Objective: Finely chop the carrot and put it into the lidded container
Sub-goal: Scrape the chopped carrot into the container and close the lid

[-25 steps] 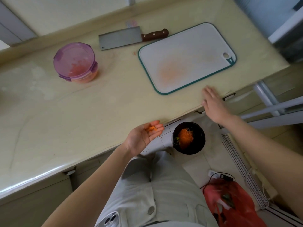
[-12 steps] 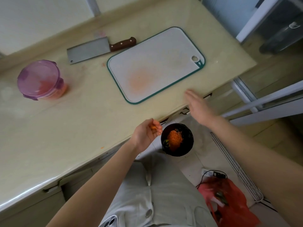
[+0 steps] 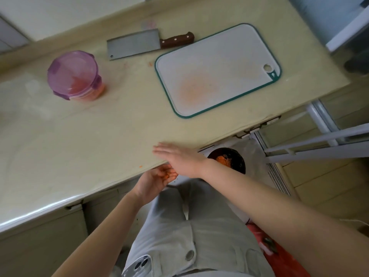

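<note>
The round container (image 3: pixel 79 80) with its purple lid snapped on stands at the back left of the counter, orange chopped carrot showing through its wall. My left hand (image 3: pixel 153 181) is cupped palm-up just below the counter's front edge, with a few carrot bits (image 3: pixel 169 174) on its fingers. My right hand (image 3: pixel 179 156) lies flat with straight fingers on the counter edge directly above it. One small carrot crumb (image 3: pixel 140 166) sits on the counter near the edge.
A cleaver (image 3: pixel 137 44) with a wooden handle lies at the back beside the white, orange-stained cutting board (image 3: pixel 217 68). Below the counter stands a black bin (image 3: pixel 237 160) holding carrot scraps. A red bag (image 3: pixel 279 254) lies on the floor. A phone (image 3: pixel 137 266) sticks out of my pocket.
My right hand swept left along the counter edge to sit above my left hand. My left hand moved back from over the bin to under the edge, palm up.
</note>
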Demonstrator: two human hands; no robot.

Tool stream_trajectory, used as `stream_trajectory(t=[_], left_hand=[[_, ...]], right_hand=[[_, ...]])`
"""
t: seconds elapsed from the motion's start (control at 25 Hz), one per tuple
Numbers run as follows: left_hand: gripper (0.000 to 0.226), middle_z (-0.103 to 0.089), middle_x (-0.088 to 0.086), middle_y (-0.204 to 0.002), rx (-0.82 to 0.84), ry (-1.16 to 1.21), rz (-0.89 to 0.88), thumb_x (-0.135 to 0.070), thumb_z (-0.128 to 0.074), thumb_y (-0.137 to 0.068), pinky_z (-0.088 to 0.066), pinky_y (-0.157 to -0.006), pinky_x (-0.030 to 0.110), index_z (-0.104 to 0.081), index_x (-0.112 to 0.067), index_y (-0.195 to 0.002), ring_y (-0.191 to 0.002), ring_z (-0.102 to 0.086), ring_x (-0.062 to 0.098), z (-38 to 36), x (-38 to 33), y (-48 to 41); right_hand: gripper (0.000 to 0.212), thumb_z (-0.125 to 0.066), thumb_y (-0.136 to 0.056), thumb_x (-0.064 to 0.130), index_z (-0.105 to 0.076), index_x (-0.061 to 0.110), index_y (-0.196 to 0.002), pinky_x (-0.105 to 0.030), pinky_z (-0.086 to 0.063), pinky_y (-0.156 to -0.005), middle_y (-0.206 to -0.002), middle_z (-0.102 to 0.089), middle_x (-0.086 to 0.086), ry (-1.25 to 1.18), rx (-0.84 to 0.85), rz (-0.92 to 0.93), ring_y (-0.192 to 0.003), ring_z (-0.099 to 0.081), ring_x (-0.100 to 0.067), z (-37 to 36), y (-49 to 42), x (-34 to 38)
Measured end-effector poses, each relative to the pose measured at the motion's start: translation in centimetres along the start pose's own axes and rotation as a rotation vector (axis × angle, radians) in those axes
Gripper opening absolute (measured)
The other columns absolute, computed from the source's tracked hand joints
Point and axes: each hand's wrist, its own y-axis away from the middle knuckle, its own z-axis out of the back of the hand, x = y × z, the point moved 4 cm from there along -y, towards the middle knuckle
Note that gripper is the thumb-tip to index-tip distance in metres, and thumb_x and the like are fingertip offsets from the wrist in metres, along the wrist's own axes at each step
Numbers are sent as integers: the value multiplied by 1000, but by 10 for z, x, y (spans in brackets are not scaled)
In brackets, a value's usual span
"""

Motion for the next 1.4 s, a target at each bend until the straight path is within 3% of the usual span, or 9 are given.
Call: stream_trajectory(t=[0.12,0.24,0.44,0.56,0.72,0.92,1.04,1.16,1.4], left_hand=[[33,-64,15,-81,16,-17,-60,11,-33,-72,-57,-69,27,-63,5,-84,-79,-64,21,14,-5,8],[27,-63,13,-72,38,23,-66,3,-42,-65,-57,-68,29,-69,0,-67,-75,-63,21,23,-6,14],[54,-67,17,-95,199,119,-50,-15,-78,-45,-55,-81,34,-71,2,-96,-86,-66,26,30,-7,16],[65,-65,24,-104,179,146,-32,-35,-83,-53,-55,-84,36,-68,5,-102,-97,-65,33,32,-7,14],[78,-61,26,-109,89,187,8,-58,-43,-82,-55,-85,35,-52,11,-118,-96,-66,32,30,-6,13],[77,-64,18,-112,87,133,-1,-61,-22,-88,-54,-86,33,-54,3,-118,-101,-65,25,30,-7,17],[71,-64,18,-113,117,154,-35,-57,-25,-89,-56,-80,31,-60,-2,-117,-96,-65,24,31,-10,22],[68,-65,17,-114,113,127,-56,-57,-23,-90,-56,-75,32,-62,-7,-115,-94,-66,24,39,-13,28],[77,-69,12,-105,66,40,11,-61,-13,-91,-51,-81,33,-58,-1,-111,-96,-67,20,48,-9,27]], right_hand=[[61,-36,-95,-7,-20,11,-150,-13,12,-108,-159,-11,-1,81,94,100,-147,-3,-12,-13,-25,21],[63,-50,-95,8,-19,8,-150,-20,9,-113,-159,-9,-5,180,127,205,-147,-2,-17,-26,-26,28],[51,-35,-82,-8,-51,-5,-131,-34,-18,-117,-139,-48,-19,114,130,269,-135,-40,-29,-17,17,20],[49,-36,-92,-6,-39,0,-141,-31,-13,-118,-150,-35,-14,112,24,156,-142,-27,-23,-10,3,20],[57,-24,-104,28,0,4,-150,-31,10,-118,-159,7,-12,212,-93,-232,-146,12,-21,-7,-1,4],[49,-30,-105,22,-19,5,-150,-10,22,-107,-158,-11,-8,161,137,212,-147,-3,-14,-38,35,49],[51,-27,-105,25,-15,6,-150,-21,10,-117,-159,-6,-6,137,62,94,-147,0,-13,-26,14,36],[58,-23,-103,35,-8,5,-150,-26,14,-115,-159,2,-8,298,66,111,-147,6,-17,-41,-7,38],[48,-32,-96,27,-62,1,-121,-31,-24,-112,-129,-60,-14,246,116,329,-124,-53,-25,-57,10,54]])
